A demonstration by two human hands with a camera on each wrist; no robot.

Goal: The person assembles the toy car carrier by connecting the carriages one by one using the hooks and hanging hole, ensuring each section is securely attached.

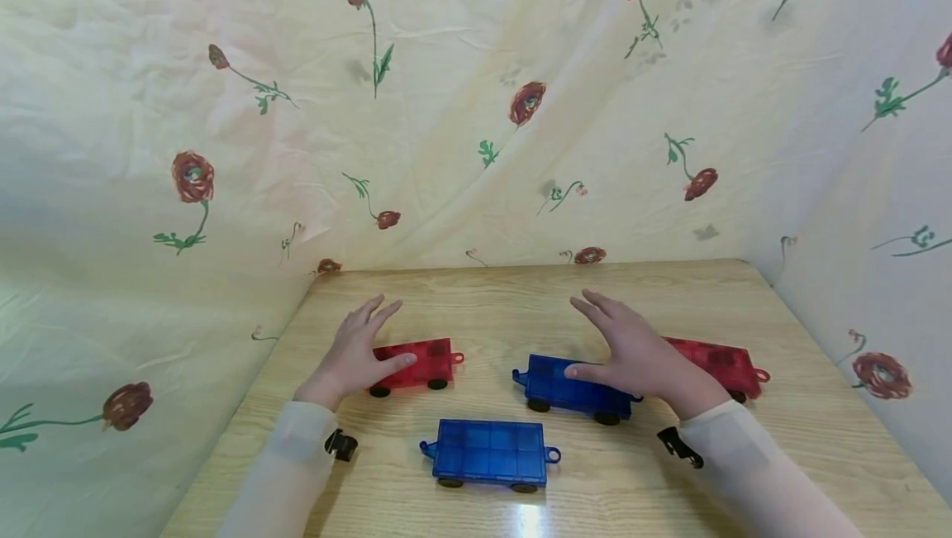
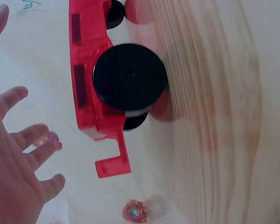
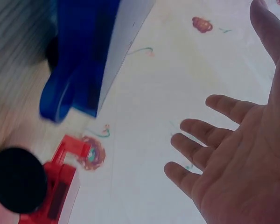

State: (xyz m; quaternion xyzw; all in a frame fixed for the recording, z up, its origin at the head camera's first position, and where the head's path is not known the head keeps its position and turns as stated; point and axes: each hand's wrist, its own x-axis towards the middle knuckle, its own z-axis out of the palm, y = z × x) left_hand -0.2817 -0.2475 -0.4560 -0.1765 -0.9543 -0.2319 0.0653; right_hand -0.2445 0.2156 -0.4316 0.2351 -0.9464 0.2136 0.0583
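Note:
My left hand, fingers spread, hovers over the left end of a red toy wagon, hiding its far left part. In the left wrist view that red wagon shows black wheels and a bent hook, apart from the fingers. My right hand is also spread, above the right half of a blue toy wagon with a hook at its left end. The right wrist view has this blue wagon beside the open palm, with nothing between the fingers.
A second blue wagon, with a hook on the left and a ring on the right, stands nearest the front. Behind the right wrist is another red wagon. Flowered cloth walls the back and sides of the wooden table.

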